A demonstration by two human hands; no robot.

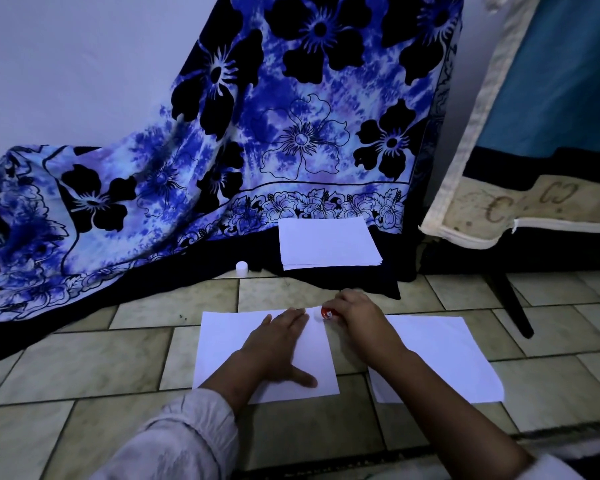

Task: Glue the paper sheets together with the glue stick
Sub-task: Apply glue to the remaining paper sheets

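Observation:
A white paper sheet (229,344) lies flat on the tiled floor in front of me. My left hand (278,344) presses flat on it, fingers spread. My right hand (355,315) grips a red glue stick (326,313), whose white tip touches the sheet's far right corner. A second white sheet (444,358) lies to the right, partly under my right forearm. The glue stick's white cap (242,266) stands on the floor further back.
A stack of white paper (328,242) rests on the dark hem of a blue flowered cloth (257,133) draped from the wall to the floor. A mattress edge (482,209) and a dark furniture leg (513,303) stand at the right.

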